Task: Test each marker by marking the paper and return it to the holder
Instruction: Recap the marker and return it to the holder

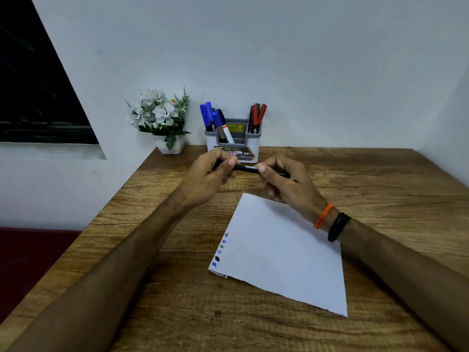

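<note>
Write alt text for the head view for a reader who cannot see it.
Both hands, left hand and right hand, hold a black marker level above a wooden table. Below lies paper with test marks along its left edge; behind stands a marker holder beside a flower pot.

Both forearms reaching forward, left hand (212, 171) and right hand (284, 180) raised, fingers curled, pinching opposite ends of a black marker (245, 168)
</note>
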{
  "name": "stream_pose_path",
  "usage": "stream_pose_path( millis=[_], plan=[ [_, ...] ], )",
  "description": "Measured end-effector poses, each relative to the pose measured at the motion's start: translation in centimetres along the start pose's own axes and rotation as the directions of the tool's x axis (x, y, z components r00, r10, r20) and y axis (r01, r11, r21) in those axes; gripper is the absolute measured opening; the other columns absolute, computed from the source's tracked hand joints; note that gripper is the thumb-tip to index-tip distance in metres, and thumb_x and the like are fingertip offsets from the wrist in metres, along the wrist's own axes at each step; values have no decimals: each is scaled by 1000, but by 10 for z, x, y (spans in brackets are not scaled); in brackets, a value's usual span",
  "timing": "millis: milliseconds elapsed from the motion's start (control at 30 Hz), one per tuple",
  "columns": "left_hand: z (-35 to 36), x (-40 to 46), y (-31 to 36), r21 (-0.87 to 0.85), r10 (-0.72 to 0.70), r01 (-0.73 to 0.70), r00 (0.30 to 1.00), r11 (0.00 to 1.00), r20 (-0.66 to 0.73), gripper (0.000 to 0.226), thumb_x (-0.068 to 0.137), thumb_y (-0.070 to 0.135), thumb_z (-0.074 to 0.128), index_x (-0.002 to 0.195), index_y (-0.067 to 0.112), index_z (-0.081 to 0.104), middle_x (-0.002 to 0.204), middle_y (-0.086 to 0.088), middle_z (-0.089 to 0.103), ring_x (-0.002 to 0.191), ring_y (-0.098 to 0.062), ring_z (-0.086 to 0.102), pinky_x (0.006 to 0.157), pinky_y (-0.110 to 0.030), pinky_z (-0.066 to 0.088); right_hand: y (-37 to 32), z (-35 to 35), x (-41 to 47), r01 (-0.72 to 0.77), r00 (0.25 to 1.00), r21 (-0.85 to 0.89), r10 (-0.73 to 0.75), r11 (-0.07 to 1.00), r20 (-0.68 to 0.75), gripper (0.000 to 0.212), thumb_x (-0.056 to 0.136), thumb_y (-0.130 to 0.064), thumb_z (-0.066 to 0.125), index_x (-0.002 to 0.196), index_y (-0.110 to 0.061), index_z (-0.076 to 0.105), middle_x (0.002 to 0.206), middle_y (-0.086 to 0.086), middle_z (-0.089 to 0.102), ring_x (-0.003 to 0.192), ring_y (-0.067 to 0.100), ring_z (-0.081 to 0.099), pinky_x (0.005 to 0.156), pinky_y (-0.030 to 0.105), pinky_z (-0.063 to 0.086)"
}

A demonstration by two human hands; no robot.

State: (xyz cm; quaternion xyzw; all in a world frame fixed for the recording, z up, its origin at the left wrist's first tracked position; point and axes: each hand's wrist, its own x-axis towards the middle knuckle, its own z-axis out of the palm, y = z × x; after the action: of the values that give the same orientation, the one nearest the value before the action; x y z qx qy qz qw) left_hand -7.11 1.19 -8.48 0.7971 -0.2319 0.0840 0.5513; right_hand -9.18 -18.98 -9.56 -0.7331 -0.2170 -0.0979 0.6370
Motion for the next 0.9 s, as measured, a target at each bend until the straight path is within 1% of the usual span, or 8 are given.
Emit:
stream_pose_path(
  millis=[100,200,333,400,500,600,833,900],
  plan=[
    [-3,1,7,-57,-14,9,996,998,-85,15,90,17,61,101,8,57,82,-2,65,63,-4,62,57,-22,52,-4,-2,4,20,999,-53,-22,998,-42,7,94,-16,65,88,-12,66,70,1,61,63,14,56,58,32,49],
    [-2,-2,13,-225,-88,49,982,973,-166,42,73,22,71,108,12,50,87,-9,70,68,-17,70,60,-27,58,-6,-4,9,64,994,-212,-81,975,-73,8,86,-16,75,93,-18,71,84,-6,72,77,9,67,72,29,55],
    [3,-4,25,-304,-163,71,943,950,-289,59,69,12,80,117,8,46,83,-9,73,69,-16,73,55,-24,57,-16,-7,8,139,988,-391,-155,910,-9,48,76,-17,84,118,-16,61,78,-8,75,71,0,68,61,10,46],
    [6,-4,27,-288,-150,54,934,956,-325,58,72,10,80,118,8,45,77,-7,72,67,-13,72,55,-24,57,-22,-6,8,203,979,-458,-193,865,70,68,76,-16,83,135,-19,49,75,-9,74,68,0,68,59,7,45],
    [11,-5,31,-258,-128,37,929,966,-347,69,63,26,84,120,12,46,82,-9,74,77,-16,74,69,-29,59,-30,-3,10,293,956,-563,-220,773,196,91,77,-21,80,150,-33,27,73,-12,72,66,-1,68,61,9,48],
    [14,-5,36,-221,-86,5,930,975,-356,75,57,37,83,120,16,46,85,-8,75,81,-14,74,72,-25,58,-35,1,11,362,932,-596,-262,717,251,95,78,-24,77,151,-41,20,73,-12,70,67,0,66,61,17,53],
    [15,-4,35,-195,-58,-15,929,981,-365,73,56,39,82,116,19,46,79,-1,75,78,-12,73,75,-30,59,-33,4,14,380,924,-588,-272,714,267,97,78,-25,78,152,-41,17,72,-11,69,65,1,67,57,24,57],
    [14,-3,34,-187,-60,-10,931,982,-360,71,57,40,81,115,21,45,79,1,74,78,-11,73,74,-27,58,-32,4,16,367,929,-574,-266,732,256,96,78,-24,78,151,-40,19,71,-11,70,64,2,67,58,21,56]
  ],
)
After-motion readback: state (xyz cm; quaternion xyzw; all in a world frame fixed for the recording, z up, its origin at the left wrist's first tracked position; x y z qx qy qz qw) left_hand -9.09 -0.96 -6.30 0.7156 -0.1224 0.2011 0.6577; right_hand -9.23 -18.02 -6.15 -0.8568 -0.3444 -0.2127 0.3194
